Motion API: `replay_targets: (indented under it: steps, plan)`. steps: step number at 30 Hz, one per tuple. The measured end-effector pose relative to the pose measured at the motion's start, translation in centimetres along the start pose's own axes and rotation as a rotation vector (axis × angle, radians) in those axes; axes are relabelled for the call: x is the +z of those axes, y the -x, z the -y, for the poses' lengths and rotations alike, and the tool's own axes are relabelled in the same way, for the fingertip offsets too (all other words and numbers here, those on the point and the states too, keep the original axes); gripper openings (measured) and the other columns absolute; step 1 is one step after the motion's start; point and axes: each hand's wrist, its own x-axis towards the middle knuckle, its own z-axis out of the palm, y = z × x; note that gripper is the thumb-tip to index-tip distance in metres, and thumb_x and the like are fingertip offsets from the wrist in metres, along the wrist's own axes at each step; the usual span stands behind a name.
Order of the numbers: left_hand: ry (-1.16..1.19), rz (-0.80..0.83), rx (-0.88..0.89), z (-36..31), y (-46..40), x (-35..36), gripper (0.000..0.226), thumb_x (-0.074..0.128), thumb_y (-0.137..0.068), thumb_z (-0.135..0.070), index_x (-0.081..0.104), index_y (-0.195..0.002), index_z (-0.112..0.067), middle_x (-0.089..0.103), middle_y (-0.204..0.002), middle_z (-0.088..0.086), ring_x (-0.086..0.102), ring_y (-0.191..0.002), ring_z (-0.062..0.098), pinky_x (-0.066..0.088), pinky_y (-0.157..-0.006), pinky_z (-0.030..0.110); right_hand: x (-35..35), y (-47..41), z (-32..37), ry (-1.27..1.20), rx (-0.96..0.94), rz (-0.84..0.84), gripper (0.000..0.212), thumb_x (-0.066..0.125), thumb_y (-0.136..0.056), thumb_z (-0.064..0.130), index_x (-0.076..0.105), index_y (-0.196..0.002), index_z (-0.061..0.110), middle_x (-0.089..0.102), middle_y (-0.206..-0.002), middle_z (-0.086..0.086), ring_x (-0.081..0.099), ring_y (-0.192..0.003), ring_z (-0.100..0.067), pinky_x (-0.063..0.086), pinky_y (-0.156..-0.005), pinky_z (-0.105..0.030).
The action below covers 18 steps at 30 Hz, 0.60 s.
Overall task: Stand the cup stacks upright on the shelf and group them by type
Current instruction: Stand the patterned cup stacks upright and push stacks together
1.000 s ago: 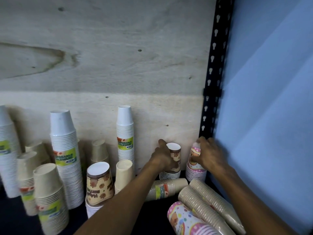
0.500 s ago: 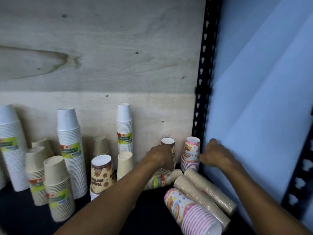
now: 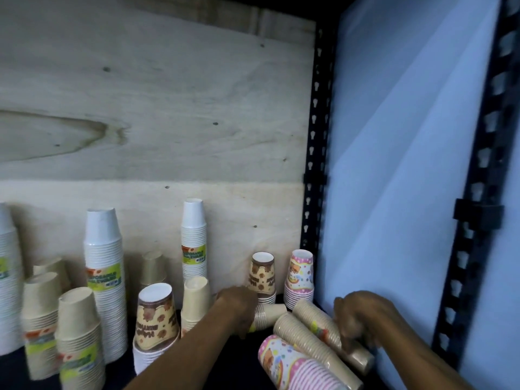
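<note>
Beside the black corner post [image 3: 315, 170], our left hand [image 3: 237, 312] clasps the short fallen kraft stack [image 3: 268, 315] while our right hand [image 3: 356, 319] closes on the long kraft stack [image 3: 323, 327] lying nearer us, presumably to stand both upright with their kind.

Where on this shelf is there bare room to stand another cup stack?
Bare dark shelf shows in front, between the brown-print stack and the lying pink stack. The right corner is crowded with lying kraft stacks and both hands.

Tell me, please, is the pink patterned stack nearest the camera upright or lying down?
Lying down: the pink stack rests on its side on the shelf.
</note>
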Motion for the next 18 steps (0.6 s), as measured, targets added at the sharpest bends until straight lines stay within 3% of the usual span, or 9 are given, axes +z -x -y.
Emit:
replay_targets:
  steps: [2,6,9,12,14,16,18]
  plan:
    - [0.023,-0.004,0.005,0.2,0.1,-0.5,0.078,0.084,-0.072,-0.024,0.048,-0.138,-0.008,0.053,-0.139,0.015,0.055,-0.125,0.032,0.048,-0.102,0.046,0.1,-0.1,-0.1,-0.046,0.015,0.024,0.043,0.069,-0.088,0.032,0.050,-0.120,0.010,0.068,-0.121,-0.015,0.066,-0.083,-0.022,0.046,-0.055,-0.026]
    - [0.102,-0.026,0.001,0.8,0.5,-2.1,0.080,0.084,-0.073,-0.028,0.045,-0.140,-0.009,0.055,-0.138,0.014,0.056,-0.124,0.030,0.048,-0.101,0.037,-0.6,0.4,-0.2,-0.128,0.012,-0.105,0.057,0.070,-0.082,0.029,0.051,-0.131,0.007,0.060,-0.082,-0.009,0.058,-0.056,-0.019,0.048,-0.047,-0.028]
    - [0.206,-0.090,-0.030,1.2,1.0,-3.0,0.082,0.082,-0.073,-0.030,0.042,-0.141,-0.011,0.054,-0.139,0.012,0.054,-0.124,0.029,0.046,-0.099,0.035,-2.1,0.7,-0.4,-0.159,-0.018,-0.209,0.043,0.067,-0.078,0.029,0.060,-0.115,0.009,0.064,-0.083,-0.012,0.058,-0.048,-0.020,0.048,-0.044,-0.026]
    - [0.347,-0.203,-0.080,1.4,1.2,-3.2,0.082,0.083,-0.071,-0.032,0.040,-0.139,-0.013,0.055,-0.136,0.011,0.054,-0.123,0.031,0.046,-0.098,0.036,-3.4,0.2,-0.7,-0.264,-0.085,-0.328,0.021,0.062,-0.073,0.027,0.062,-0.088,0.011,0.064,-0.069,-0.011,0.059,-0.050,-0.023,0.045,-0.045,-0.022]
    - [0.441,-0.270,-0.119,1.3,1.1,-3.1,0.078,0.084,-0.070,-0.034,0.045,-0.133,-0.010,0.058,-0.132,0.011,0.055,-0.121,0.030,0.046,-0.095,0.035,-4.2,-0.2,-0.6,-0.347,-0.117,-0.425,0.024,0.063,-0.080,0.023,0.061,-0.101,0.011,0.067,-0.091,-0.010,0.062,-0.072,-0.023,0.046,-0.055,-0.023]
    - [0.544,-0.311,-0.157,1.2,0.9,-2.8,0.077,0.084,-0.069,-0.038,0.047,-0.129,-0.009,0.058,-0.131,0.011,0.055,-0.121,0.029,0.045,-0.094,0.034,-4.7,-0.7,-0.2,-0.384,-0.126,-0.524,0.042,0.067,-0.085,0.025,0.052,-0.122,0.012,0.062,-0.118,-0.009,0.059,-0.097,-0.022,0.049,-0.073,-0.027]
    - [0.631,-0.336,-0.187,1.1,0.5,-2.4,0.077,0.085,-0.067,-0.040,0.047,-0.127,-0.010,0.059,-0.130,0.010,0.056,-0.120,0.029,0.046,-0.093,0.033,-4.9,-1.4,0.2,-0.408,-0.143,-0.583,0.052,0.069,-0.085,0.026,0.046,-0.130,0.012,0.058,-0.129,-0.009,0.057,-0.112,-0.025,0.050,-0.086,-0.031]
